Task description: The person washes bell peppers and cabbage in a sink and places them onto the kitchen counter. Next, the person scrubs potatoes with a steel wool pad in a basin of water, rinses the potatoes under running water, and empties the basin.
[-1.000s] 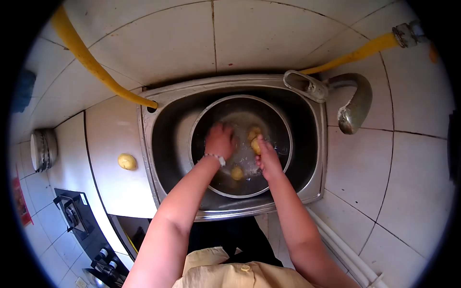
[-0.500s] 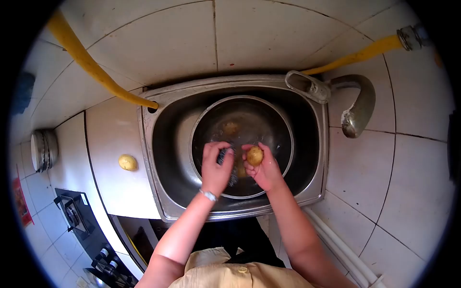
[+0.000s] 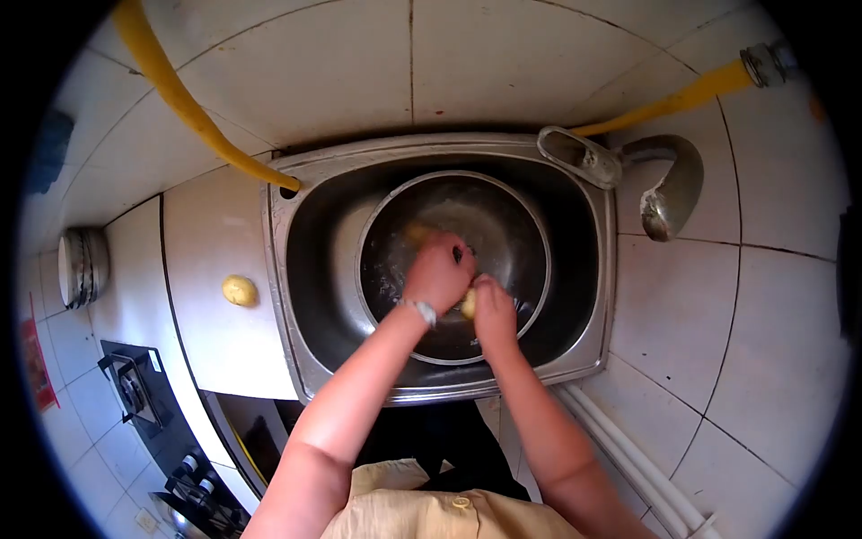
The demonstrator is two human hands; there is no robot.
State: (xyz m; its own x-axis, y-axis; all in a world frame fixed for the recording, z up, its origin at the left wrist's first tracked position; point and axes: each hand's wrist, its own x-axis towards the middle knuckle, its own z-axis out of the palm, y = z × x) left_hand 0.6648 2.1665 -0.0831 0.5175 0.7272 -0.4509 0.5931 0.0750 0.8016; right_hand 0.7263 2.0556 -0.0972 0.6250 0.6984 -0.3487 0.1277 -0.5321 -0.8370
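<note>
My left hand [image 3: 438,272] is closed over a dark grey wire scourer [image 3: 459,254], of which only a little shows past the fingers. Just to its right, my right hand [image 3: 495,312] grips a yellow potato [image 3: 469,304], mostly covered by the fingers. Both hands are close together, low inside a round metal basin [image 3: 365,260] holding water. Another yellowish potato [image 3: 416,232], blurred, lies in the water beyond my left hand.
The basin stands in a steel sink [image 3: 310,260]. A potato [image 3: 239,290] rests on the white counter at left. A tap [image 3: 672,189] is at the right rim, a yellow hose [image 3: 189,103] enters the back left corner, and a gas hob [image 3: 135,391] is farther left.
My left hand with the scourer has moved right and turned, meeting my right hand. My right hand has rolled over and lowered slightly, so the potato is now mostly hidden.
</note>
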